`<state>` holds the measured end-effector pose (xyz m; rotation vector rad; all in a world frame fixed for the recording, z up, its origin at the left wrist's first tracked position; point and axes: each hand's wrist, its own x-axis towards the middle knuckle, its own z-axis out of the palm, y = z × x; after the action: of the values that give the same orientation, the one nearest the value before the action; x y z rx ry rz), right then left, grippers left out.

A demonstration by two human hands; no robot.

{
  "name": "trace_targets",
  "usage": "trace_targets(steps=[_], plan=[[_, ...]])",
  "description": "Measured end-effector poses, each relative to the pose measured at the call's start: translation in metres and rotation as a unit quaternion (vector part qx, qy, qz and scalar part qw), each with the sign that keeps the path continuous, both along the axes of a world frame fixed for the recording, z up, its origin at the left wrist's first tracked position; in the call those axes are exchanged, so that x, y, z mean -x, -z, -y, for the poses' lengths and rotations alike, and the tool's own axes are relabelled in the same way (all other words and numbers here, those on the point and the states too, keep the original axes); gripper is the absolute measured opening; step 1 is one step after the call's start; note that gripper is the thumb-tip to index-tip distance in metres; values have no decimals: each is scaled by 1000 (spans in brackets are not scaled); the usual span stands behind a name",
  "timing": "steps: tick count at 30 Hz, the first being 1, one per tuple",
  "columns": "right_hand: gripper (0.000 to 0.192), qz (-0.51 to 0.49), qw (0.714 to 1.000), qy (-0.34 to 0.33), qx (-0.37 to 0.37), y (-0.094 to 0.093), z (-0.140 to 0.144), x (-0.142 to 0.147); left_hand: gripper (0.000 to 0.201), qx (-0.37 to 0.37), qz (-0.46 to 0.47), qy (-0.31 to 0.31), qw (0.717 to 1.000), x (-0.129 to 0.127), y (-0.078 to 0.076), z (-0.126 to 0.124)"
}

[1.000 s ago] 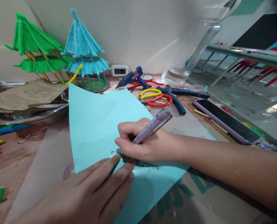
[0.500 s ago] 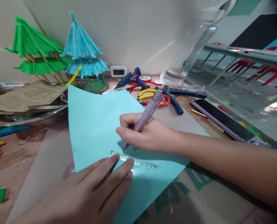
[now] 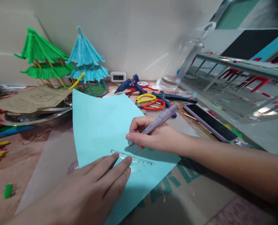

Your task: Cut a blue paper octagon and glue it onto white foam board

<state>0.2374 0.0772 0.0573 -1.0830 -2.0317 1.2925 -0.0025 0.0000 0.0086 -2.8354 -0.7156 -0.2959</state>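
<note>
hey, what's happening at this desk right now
A person is working on a light blue sheet of paper at a cluttered craft table. The left hand presses a clear ruler flat on the sheet, fingertips on its near end. The right hand holds a lilac pen in a writing grip, its tip down by the ruler's far edge.

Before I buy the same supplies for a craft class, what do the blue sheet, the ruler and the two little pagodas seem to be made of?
Blue sheet: thin matte paper or light card; its far edge lifts off the table. Ruler, under the left hand: clear glossy plastic, the paper shows through. Green pagoda and blue pagoda: fuzzy strands, probably pipe cleaners; the green one stands on wooden-looking sticks.
</note>
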Motion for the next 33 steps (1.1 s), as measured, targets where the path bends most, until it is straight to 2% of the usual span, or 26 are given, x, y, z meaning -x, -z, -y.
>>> trace_targets(steps=[4, 8, 11, 14, 20, 26, 33], plan=[[26, -42, 999, 10, -12, 17, 6, 2, 38, -55, -11, 13, 998, -4, 2, -2], [30, -53, 996, -37, -63, 19, 7, 3, 36, -66, -17, 12, 998, -1, 11, -2], [30, -42, 994, -43, -86, 19, 6, 3, 39, -69, 9, 24, 997, 3, 15, -1], [31, -34, 995, -40, -81, 19, 5, 3, 40, -69, 42, 30, 996, 4, 16, -1], [29, -40, 996, -51, -61, 19, 4, 3, 42, -80, 59, 32, 995, 3, 15, -1], [26, -42, 996, -62, -50, 21, 4, 1, 47, -60, 58, 25, 996, 4, 15, -1], [25, -32, 995, -69, -60, 20, 4, 2, 37, -71, 59, 40, 995, 3, 9, -3]])
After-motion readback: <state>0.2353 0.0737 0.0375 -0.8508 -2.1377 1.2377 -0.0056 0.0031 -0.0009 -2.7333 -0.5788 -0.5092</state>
